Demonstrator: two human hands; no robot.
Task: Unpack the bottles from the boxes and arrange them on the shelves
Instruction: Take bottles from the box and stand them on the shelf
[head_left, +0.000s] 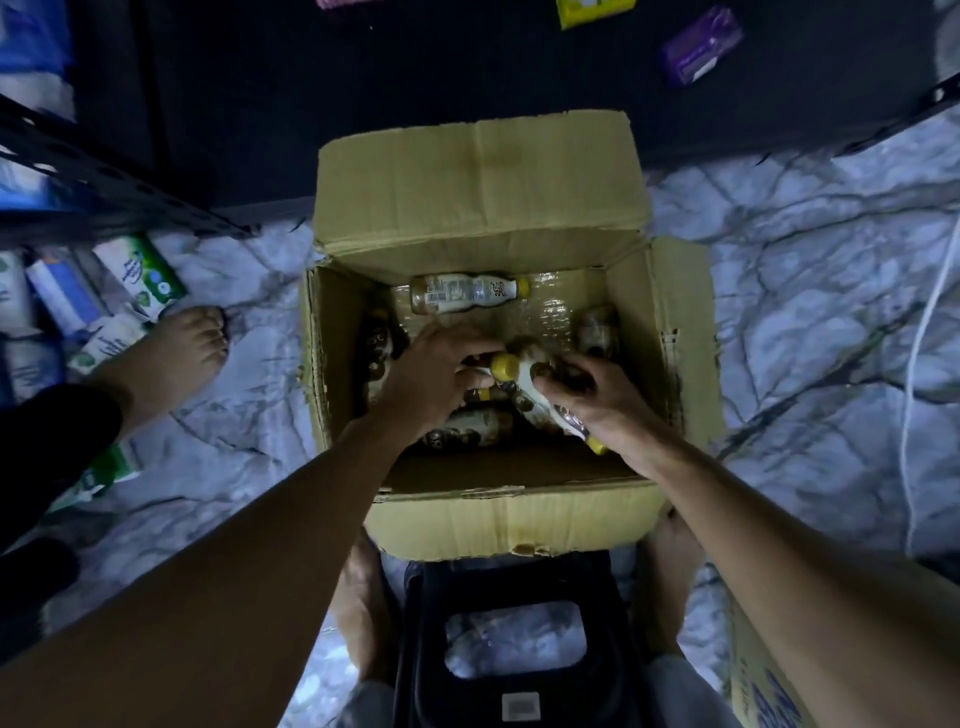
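A yellow-capped bottle (527, 382) is held on a slant above the jumble inside a cardboard box (519, 525). Its body is clasped by the right grip (587, 402), whose fingers are wrapped round the lower half. The left grip (431, 371) is laid against the neck just beside the cap (505, 366), fingers curled; whether it has closed on the bottle cannot be told. A second cap (597, 445) is seen beneath the right grip, so a further bottle may be held there too.

The bottle is judged to be small, rigid plastic, filled and of modest weight, with a smooth label sleeve likely to be slippery. The waisted middle of the body is reckoned the surest hold, the cap less so.

More are seen lying loose in the box: a labelled bottle (467, 293) flat against the far wall, a side bottle (597, 330) by the right wall, and a lower cluster (467, 434) under the hands. The box is set on a marbled floor (805, 270) before a dark shelf (363, 78). A black stool (509, 587) is placed at its near side, and cartons (140, 275) are heaped at the left by a metal rack upright (104, 171).
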